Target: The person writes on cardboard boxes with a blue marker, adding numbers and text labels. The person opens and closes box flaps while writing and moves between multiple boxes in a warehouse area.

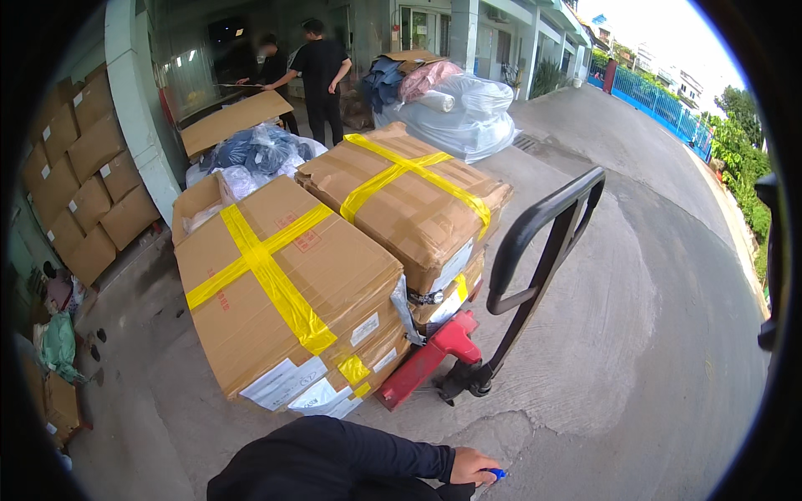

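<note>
Blue plastic, a small object (496, 473) too little seen to be named, is pinched in the curled fingers of one hand (472, 465) at the near edge, below a dark sleeve (334, 459). Whether this is the left or the right hand cannot be told, and the other hand is not seen.

Just beyond stands a red pallet jack (430, 355), its black handle (543, 242) tilted up and untouched. A firm grip with a free hand would be needed on that loop, so the blue item is best kept tucked securely.

Two large cardboard boxes (284, 284) strapped with yellow tape (259, 259) are carried on the jack.

Rough grey concrete (626, 334) is spread to the right. Stacked cartons (83, 175) are piled along the left wall, wrapped bundles (468, 113) lie farther off, and two people (317, 71) are seen at the far doorway.
</note>
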Demonstrator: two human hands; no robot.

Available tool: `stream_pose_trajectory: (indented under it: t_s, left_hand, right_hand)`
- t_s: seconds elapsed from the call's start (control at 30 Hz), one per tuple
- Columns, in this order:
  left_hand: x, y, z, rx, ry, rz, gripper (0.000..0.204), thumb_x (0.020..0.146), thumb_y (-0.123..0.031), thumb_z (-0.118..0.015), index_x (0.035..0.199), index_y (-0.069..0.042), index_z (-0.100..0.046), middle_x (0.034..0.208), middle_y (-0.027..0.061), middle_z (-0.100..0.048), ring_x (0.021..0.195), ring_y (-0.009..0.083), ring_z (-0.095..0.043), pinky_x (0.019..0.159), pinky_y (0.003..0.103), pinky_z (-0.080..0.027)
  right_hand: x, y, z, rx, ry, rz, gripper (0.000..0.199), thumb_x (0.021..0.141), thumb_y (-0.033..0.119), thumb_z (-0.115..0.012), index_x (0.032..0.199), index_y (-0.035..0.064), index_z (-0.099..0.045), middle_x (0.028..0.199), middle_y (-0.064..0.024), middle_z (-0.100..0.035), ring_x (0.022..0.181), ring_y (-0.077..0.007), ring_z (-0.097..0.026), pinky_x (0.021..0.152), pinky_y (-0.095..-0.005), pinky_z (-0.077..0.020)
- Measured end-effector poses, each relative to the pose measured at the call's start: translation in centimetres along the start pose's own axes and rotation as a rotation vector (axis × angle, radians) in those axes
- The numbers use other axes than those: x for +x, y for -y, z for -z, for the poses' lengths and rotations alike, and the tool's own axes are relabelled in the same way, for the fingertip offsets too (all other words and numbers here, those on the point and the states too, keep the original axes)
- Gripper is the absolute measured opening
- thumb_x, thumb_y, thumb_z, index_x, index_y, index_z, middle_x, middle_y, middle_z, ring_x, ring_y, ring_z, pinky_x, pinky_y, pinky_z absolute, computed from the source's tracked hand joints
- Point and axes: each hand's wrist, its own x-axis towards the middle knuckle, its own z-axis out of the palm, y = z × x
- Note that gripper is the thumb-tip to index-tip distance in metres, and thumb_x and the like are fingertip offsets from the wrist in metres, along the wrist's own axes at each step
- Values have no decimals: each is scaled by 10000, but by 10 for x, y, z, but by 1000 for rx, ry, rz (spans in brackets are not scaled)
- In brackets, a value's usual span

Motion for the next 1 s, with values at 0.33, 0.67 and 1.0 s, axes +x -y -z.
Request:
stream_pose_trajectory:
  t_s: [0.33, 0.67, 1.0]
  left_hand:
    - [228, -3, 57, 90, -482, 119, 374, 965, -415, -638, 1173, -112, -570, 808, 148, -668, 797, 333, -680, 691, 429, -517]
    - [463, 104, 232, 94, -658, 316, 397, 901, -387, -740, 1044, -59, -567, 855, 117, -673, 825, 280, -676, 732, 414, -504]
    - [677, 107, 520, -39, -943, -5, 402, 1030, -430, -590, 1086, -34, -622, 871, 113, -681, 775, 266, -671, 715, 377, -520]
  right_hand:
    - [211, 402, 258, -381, 212, 119, 95, 882, 179, -707, 914, 90, -698, 735, -64, -647, 579, -202, -619, 512, -379, -534]
    - [407, 794, 239, -647, 41, 488, 195, 833, 100, -696, 1008, 46, -628, 740, -82, -646, 635, -201, -637, 497, -375, -555]
    - [466, 974, 161, -570, 255, 32, 232, 820, 166, -734, 994, 53, -629, 695, -82, -632, 590, -202, -620, 478, -375, -543]
